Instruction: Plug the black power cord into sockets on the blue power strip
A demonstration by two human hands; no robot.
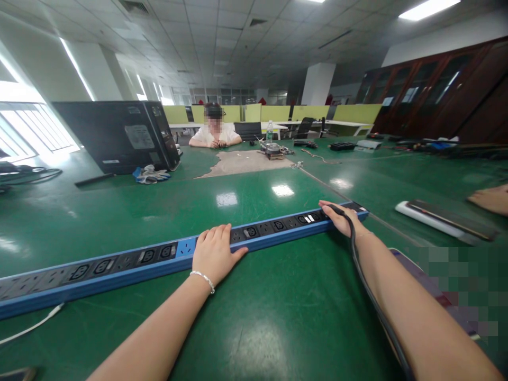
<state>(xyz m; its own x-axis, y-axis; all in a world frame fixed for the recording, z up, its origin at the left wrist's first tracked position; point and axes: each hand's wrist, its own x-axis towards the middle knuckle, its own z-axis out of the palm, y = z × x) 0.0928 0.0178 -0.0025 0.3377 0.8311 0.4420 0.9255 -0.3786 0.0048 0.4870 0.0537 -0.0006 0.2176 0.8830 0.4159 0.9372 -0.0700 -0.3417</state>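
A long blue power strip with black socket faces lies slantwise across the green table, reaching out of view at the left. My left hand, a bracelet on its wrist, grips the strip near its middle, fingers over the top and thumb along the near side. At the strip's right end, my right hand is closed around the end of a black power cord. Its fingers rest at the last sockets. The cord runs back over the wrist and along the forearm. Whatever plug it ends in is hidden by the fingers.
A black computer case stands at the far left beside gloves. A person sits across the table. White cable lies near left. Another person's hand is at the right edge, near a white-and-dark bar.
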